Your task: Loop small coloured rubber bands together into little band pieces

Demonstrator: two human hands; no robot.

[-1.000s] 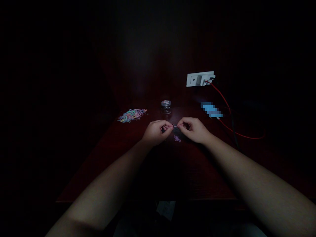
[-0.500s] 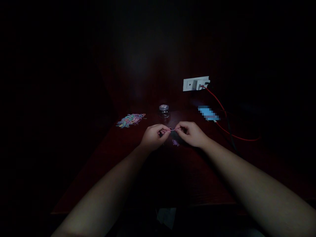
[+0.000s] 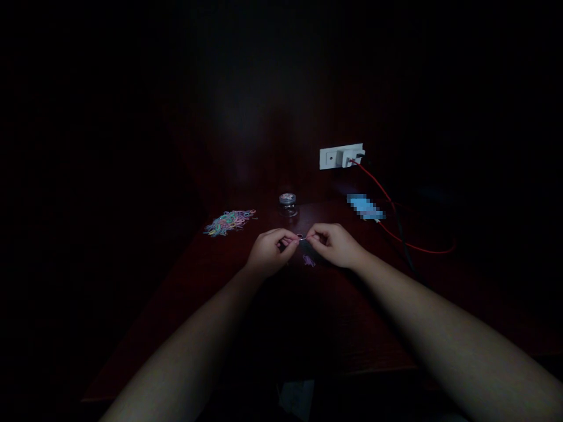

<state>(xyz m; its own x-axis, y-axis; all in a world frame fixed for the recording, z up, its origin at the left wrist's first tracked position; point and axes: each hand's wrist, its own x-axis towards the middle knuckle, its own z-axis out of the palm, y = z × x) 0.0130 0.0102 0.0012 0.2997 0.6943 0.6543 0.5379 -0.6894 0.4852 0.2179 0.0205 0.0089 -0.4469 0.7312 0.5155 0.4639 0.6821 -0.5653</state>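
My left hand (image 3: 271, 252) is closed, its thumb and fingertips pinching one end of a small pale pink rubber band (image 3: 302, 238). The other end is pinched by my right hand (image 3: 336, 245), so the band spans the narrow gap between the two. A thin loop stands up by the left fingertips. Below the gap, a little bunch of purple rubber bands (image 3: 309, 260) lies on the dark red table (image 3: 211, 305). To the left is a loose pile of pastel rubber bands (image 3: 230, 223).
A small clear lidded jar (image 3: 288, 205) stands beyond my hands. On the right lies a blurred blue phone-like object (image 3: 365, 207) with a red cable (image 3: 382, 190) running to the white wall socket (image 3: 341, 156). A dark cord (image 3: 401, 228) hangs beside it.
The camera view has shifted slightly, so the scene sits a little lower and further left. Both hands keep their pinch on the rubber band, with little visible movement.
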